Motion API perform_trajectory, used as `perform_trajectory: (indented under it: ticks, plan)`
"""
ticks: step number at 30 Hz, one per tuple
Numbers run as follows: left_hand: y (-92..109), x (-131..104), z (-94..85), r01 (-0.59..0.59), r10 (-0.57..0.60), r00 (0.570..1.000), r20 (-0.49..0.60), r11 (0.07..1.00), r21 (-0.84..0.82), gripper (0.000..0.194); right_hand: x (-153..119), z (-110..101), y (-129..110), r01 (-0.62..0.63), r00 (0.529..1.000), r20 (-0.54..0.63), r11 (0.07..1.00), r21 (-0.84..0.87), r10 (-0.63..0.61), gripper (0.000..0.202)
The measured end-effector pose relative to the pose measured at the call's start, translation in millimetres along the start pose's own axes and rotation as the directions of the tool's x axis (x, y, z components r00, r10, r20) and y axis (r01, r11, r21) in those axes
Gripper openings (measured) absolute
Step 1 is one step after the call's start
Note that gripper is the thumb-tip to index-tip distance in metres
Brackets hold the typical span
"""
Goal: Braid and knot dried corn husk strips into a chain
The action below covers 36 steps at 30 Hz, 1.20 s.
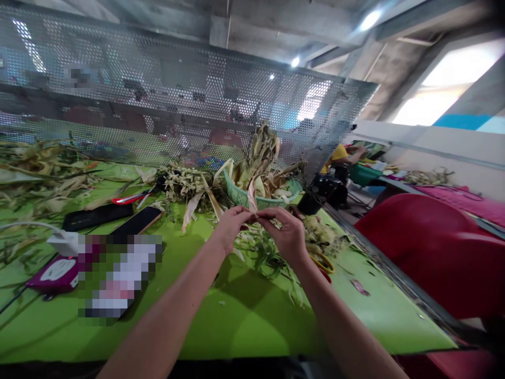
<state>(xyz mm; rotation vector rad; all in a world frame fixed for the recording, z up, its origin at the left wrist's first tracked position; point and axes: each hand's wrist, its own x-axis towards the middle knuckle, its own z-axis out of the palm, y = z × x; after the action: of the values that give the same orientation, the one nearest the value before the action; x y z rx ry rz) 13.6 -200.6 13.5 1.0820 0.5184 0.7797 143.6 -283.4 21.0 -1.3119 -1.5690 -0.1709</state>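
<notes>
Both my hands meet over the middle of the green table, pinching the lower end of a dried corn husk [253,195] that stands up between them. My left hand [230,227] has its fingertips closed on the husk from the left. From the other side, thumb and fingers of my right hand [284,230] press on the same end. Just behind, a light green basket [252,199] holds dry husks and a tall husk bundle [262,150]. Shredded green strips [272,255] lie beneath my hands. Part of a scissors handle [324,262] shows beside my right forearm.
Left on the green table [221,326] lie a dark phone [138,223], a purple power strip [53,275] with a white charger [65,243], and a red-handled cutter [130,199]. Husk piles [43,168] line the back before a perforated metal screen [169,100]. A red chair [430,247] stands right; beyond, a person [339,154].
</notes>
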Motion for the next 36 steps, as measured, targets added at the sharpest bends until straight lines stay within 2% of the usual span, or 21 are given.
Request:
perform_trajectory:
  ticks: [7, 14, 19, 23, 28, 32, 34, 36]
  plan:
    - [-4.2, 2.5, -1.3, 0.059, -0.058, 0.998, 0.015, 0.996, -0.071, 0.01, -0.1, -0.8, 2.7, 0.076, 0.997, 0.027, 0.995, -0.071, -0.074, 0.009]
    - [-9.7, 5.8, -1.2, 0.027, -0.027, 1.0, -0.002, 0.995, -0.101, 0.013, 0.1, -0.1, -1.4, 0.009, 1.0, 0.029, 0.997, -0.073, -0.007, 0.006]
    - [-8.6, 3.7, -0.7, -0.008, 0.013, 0.999, 0.038, 0.991, -0.132, 0.012, 0.5, 3.0, -0.9, -0.068, 0.998, -0.008, 0.997, -0.022, 0.068, 0.004]
    - [-3.6, 1.3, 1.3, -0.05, 0.053, 0.998, 0.037, 0.996, -0.074, 0.012, 0.5, 5.3, 1.5, -0.139, 0.99, -0.031, 0.99, 0.025, 0.14, 0.003]
    - [-0.4, 1.9, 2.6, -0.098, 0.096, 0.995, 0.024, 0.994, 0.058, 0.017, 0.5, 6.6, 2.7, -0.162, 0.986, -0.034, 0.987, 0.009, 0.162, 0.003]
    - [-3.2, 4.4, 0.6, -0.076, 0.077, 0.997, -0.012, 0.994, 0.072, 0.016, -1.6, 8.1, 5.3, -0.201, 0.979, 0.013, 0.969, 0.144, 0.202, 0.014]
    - [-4.1, 4.5, 0.0, -0.047, 0.049, 0.998, -0.033, 0.997, 0.059, 0.016, -2.7, 8.0, 6.4, -0.188, 0.982, 0.011, 0.963, 0.192, 0.189, 0.02]
    - [-4.1, 3.7, -0.1, -0.031, 0.032, 0.999, -0.042, 0.999, 0.037, 0.015, -3.1, 7.1, 6.1, -0.127, 0.992, 0.002, 0.98, 0.157, 0.128, 0.016]
